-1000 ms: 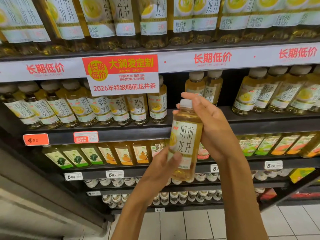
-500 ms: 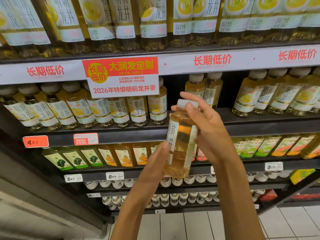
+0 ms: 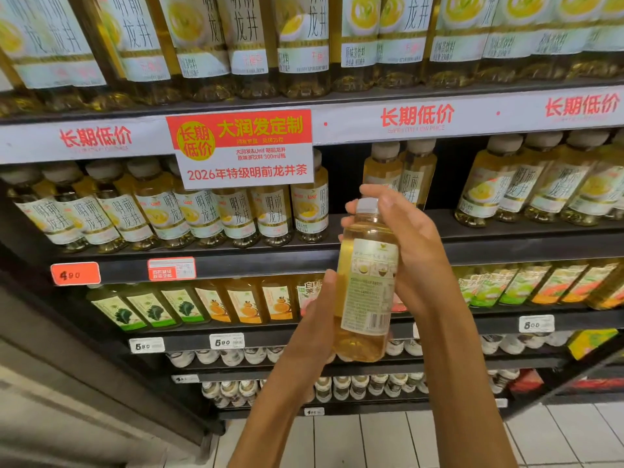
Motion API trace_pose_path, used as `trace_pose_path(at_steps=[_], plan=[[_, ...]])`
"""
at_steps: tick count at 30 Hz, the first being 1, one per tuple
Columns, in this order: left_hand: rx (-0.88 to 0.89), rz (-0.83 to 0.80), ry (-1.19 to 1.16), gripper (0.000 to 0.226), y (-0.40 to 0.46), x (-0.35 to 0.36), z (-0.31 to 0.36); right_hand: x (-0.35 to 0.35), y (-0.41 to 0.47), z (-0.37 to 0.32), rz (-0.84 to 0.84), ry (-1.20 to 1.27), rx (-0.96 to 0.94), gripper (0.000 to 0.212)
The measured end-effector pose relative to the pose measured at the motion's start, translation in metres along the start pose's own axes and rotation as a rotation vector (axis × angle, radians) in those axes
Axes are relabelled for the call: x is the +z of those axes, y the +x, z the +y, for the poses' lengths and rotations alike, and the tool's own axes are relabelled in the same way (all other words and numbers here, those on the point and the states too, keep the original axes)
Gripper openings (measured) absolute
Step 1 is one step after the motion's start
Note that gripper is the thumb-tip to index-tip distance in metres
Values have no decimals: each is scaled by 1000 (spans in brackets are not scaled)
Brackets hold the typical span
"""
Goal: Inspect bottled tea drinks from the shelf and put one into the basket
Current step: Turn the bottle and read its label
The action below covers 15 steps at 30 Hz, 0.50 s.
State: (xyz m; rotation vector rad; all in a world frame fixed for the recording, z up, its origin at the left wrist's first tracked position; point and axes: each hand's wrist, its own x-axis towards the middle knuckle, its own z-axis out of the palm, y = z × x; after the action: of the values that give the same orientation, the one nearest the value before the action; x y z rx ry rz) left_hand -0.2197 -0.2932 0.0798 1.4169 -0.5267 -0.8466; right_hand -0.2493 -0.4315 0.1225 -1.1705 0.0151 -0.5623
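Tea bottle [image 3: 366,285], centre frame: inspection under way.
Right hand [image 3: 415,251] wraps it, left hand [image 3: 312,319] pinches its base; basket unseen, placing remains.

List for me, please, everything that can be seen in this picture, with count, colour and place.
held tea bottle: one, pale yellow with a white cap, upright in front of the shelves, back label toward the camera
tea bottles on the top shelf: a full row, yellow with white labels, tops out of view
tea bottles on the second shelf: many, yellow, with a gap behind the held one
juice bottles: a row, green and orange labels, third shelf
promotion sign: one, red and white, on the upper shelf edge
orange price tag: one, second shelf edge at left
floor tiles: white, below
left hand: grips the bottle's lower part
right hand: holds its top and side
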Motion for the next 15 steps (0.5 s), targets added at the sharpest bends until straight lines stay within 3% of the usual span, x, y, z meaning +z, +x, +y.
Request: trace_pose_path(at_steps=[4,8,12,15], plan=[[105,105,29,58,1,2,11,8,-1,0,67,-155,-71,27],[62,157,-130,56,3,-5,7,15,7,2,59,-172,-38,20],[-115,-90,-483,65,1,-10,2,17,19,5,-44,105,150,31],[-142,-225,-574,72,1,-15,-1,18,25,11,-40,157,263,36]])
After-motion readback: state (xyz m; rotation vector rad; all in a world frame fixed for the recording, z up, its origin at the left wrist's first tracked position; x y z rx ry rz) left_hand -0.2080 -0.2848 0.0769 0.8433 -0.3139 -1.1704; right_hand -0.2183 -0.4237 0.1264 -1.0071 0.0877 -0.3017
